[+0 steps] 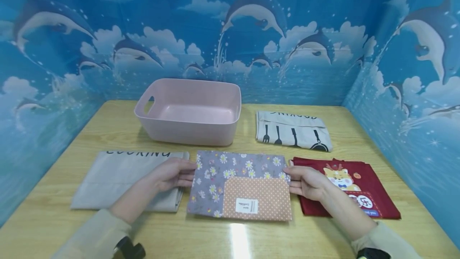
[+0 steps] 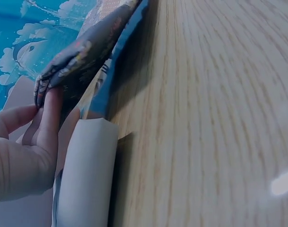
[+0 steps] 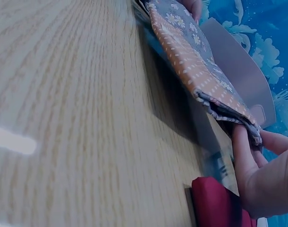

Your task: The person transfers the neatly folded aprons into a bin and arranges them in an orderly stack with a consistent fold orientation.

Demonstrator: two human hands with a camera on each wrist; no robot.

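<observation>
A folded grey floral apron (image 1: 212,183) with a tan polka-dot pocket (image 1: 266,191) and a white label is held flat between both hands. My left hand (image 1: 173,174) pinches its left edge, thumb on top and fingers below. On the opposite side, my right hand (image 1: 310,182) pinches the right edge the same way. Both wrist views show a gap and a shadow under the apron, so it is raised above the table. In the right wrist view, the apron's layered folds (image 3: 229,111) show near the right thumb.
A folded grey cloth marked COOKING (image 1: 108,183) lies left; a folded dark red cloth with a cartoon animal (image 1: 381,187) lies right. Behind are a pink plastic bin (image 1: 187,133) and a folded white cloth with utensil prints (image 1: 287,131). Dolphin-print curtains (image 1: 230,67) surround the wooden table (image 1: 194,239).
</observation>
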